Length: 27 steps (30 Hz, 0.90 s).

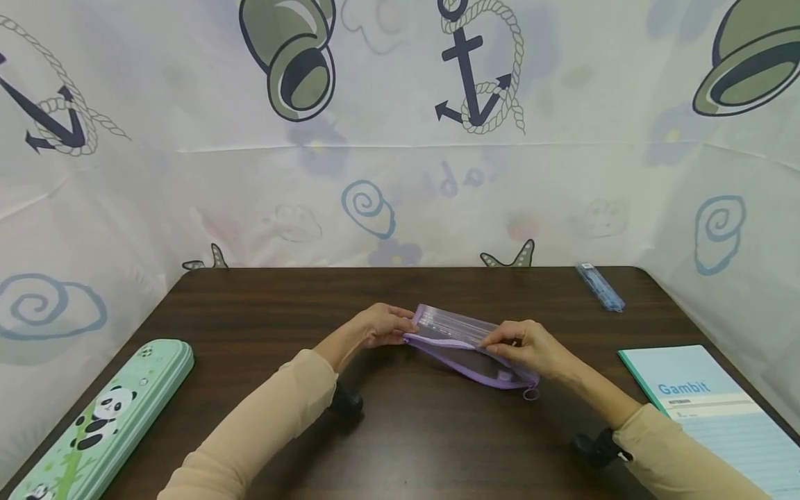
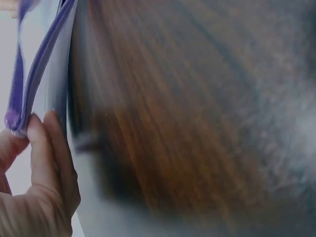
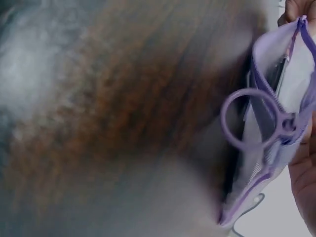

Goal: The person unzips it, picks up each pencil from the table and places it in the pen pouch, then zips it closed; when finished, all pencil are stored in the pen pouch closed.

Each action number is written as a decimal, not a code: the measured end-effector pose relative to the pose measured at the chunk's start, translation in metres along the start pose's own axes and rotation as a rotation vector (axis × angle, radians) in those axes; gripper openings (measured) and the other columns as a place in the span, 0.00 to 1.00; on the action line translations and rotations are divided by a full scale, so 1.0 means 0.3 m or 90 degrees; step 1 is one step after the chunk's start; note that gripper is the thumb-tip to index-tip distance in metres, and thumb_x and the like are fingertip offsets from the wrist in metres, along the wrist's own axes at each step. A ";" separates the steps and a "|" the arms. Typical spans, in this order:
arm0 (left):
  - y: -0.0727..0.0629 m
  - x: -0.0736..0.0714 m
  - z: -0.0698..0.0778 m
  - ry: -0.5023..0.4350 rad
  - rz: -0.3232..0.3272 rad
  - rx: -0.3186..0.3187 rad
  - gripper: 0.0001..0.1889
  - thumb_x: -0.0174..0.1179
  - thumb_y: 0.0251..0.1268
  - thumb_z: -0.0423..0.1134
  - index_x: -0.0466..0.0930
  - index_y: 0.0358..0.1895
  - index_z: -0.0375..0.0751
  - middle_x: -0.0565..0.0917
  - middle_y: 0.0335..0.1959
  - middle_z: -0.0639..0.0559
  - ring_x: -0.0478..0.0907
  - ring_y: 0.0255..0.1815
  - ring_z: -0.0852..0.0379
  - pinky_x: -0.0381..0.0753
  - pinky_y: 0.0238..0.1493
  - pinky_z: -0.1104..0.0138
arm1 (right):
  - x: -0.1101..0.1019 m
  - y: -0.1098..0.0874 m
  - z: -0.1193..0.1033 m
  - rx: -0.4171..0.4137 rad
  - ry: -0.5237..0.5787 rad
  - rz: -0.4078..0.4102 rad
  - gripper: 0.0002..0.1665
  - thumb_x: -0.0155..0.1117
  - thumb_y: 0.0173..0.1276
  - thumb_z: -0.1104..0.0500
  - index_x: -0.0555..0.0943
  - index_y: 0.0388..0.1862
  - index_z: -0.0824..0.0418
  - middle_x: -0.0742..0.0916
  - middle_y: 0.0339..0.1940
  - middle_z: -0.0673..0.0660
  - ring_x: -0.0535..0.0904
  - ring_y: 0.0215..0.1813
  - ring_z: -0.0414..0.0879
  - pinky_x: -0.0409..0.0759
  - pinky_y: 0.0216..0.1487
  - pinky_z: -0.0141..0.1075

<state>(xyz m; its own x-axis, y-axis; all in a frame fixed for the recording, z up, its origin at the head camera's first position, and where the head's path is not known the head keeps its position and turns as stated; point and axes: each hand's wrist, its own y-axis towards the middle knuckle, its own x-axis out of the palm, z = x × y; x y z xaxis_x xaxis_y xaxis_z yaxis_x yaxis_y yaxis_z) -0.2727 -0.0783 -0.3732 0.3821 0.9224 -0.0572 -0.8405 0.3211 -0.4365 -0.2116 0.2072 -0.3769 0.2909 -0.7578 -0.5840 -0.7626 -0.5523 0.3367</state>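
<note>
A clear pencil pouch (image 1: 456, 325) with purple trim is held a little above the middle of the table, its zipper undone and its mouth gaping. My left hand (image 1: 382, 326) pinches the pouch's left end, where the left wrist view shows thumb and fingertips (image 2: 37, 123) at the zipper's end. Farther right, my right hand (image 1: 531, 347) pinches the back upper edge between thumb and fingers. A round purple pull ring (image 3: 229, 121) hangs at the zipper's right end. Through the opening a dark slim shape shows; I cannot tell what it is.
On the left of the dark wooden table (image 1: 400, 444) lies a green panda pencil case (image 1: 112, 417). A notebook (image 1: 706, 389) marked "Gambit" lies at the right. A small blue packet (image 1: 600, 286) is at the far right. A printed cloth (image 1: 400, 208) hangs behind.
</note>
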 end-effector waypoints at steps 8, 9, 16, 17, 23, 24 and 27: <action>-0.009 0.007 -0.034 -0.041 0.053 0.012 0.24 0.56 0.60 0.21 0.68 0.62 0.26 0.77 0.27 0.50 0.75 0.22 0.63 0.77 0.22 0.77 | -0.039 -0.059 0.000 0.318 0.066 0.171 0.14 0.56 0.69 0.67 0.77 0.49 0.77 0.84 0.40 0.68 0.82 0.33 0.41 0.85 0.36 0.32; -0.010 0.005 -0.039 -0.045 0.061 0.011 0.24 0.56 0.60 0.21 0.68 0.62 0.27 0.77 0.27 0.50 0.74 0.22 0.63 0.76 0.22 0.77 | -0.043 -0.069 0.000 0.343 0.085 0.181 0.15 0.55 0.69 0.68 0.76 0.50 0.78 0.84 0.42 0.68 0.82 0.34 0.41 0.85 0.37 0.32; -0.015 -0.006 -0.051 -0.049 0.105 0.016 0.24 0.57 0.59 0.21 0.69 0.61 0.27 0.78 0.29 0.48 0.74 0.23 0.62 0.76 0.22 0.76 | -0.055 -0.121 0.003 0.426 0.192 0.152 0.21 0.55 0.69 0.69 0.68 0.56 0.83 0.85 0.42 0.63 0.84 0.37 0.41 0.85 0.41 0.33; -0.015 -0.007 -0.051 -0.050 0.107 0.018 0.24 0.57 0.59 0.21 0.69 0.61 0.26 0.78 0.30 0.47 0.74 0.23 0.62 0.77 0.23 0.76 | -0.056 -0.123 0.003 0.432 0.205 0.145 0.22 0.55 0.69 0.69 0.68 0.56 0.83 0.85 0.41 0.62 0.84 0.37 0.41 0.85 0.41 0.34; -0.021 -0.006 -0.053 -0.060 0.107 0.024 0.24 0.56 0.59 0.20 0.68 0.61 0.26 0.77 0.30 0.46 0.73 0.23 0.62 0.75 0.22 0.76 | -0.053 -0.120 0.003 0.458 0.263 0.126 0.25 0.55 0.68 0.68 0.64 0.58 0.84 0.85 0.37 0.56 0.83 0.35 0.40 0.85 0.40 0.33; -0.021 -0.005 -0.055 -0.062 0.105 0.027 0.24 0.56 0.59 0.20 0.68 0.61 0.26 0.77 0.29 0.47 0.73 0.23 0.63 0.75 0.22 0.76 | -0.052 -0.120 0.004 0.461 0.274 0.128 0.26 0.55 0.68 0.68 0.64 0.59 0.85 0.84 0.37 0.55 0.83 0.35 0.40 0.85 0.40 0.33; -0.022 -0.003 -0.063 -0.070 0.100 0.035 0.24 0.55 0.59 0.19 0.67 0.61 0.24 0.77 0.29 0.47 0.74 0.23 0.62 0.76 0.23 0.76 | -0.046 -0.120 0.009 0.467 0.306 0.135 0.27 0.56 0.68 0.69 0.62 0.59 0.85 0.84 0.35 0.54 0.82 0.34 0.39 0.84 0.40 0.32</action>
<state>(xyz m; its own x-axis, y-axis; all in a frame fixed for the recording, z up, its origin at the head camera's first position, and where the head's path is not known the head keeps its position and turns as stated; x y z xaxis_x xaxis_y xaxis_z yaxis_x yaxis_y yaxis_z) -0.2602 -0.0855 -0.3872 0.2030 0.9790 -0.0209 -0.9072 0.1800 -0.3803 -0.1897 0.2384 -0.3830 0.1874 -0.9728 -0.1358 -0.9567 -0.1495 -0.2497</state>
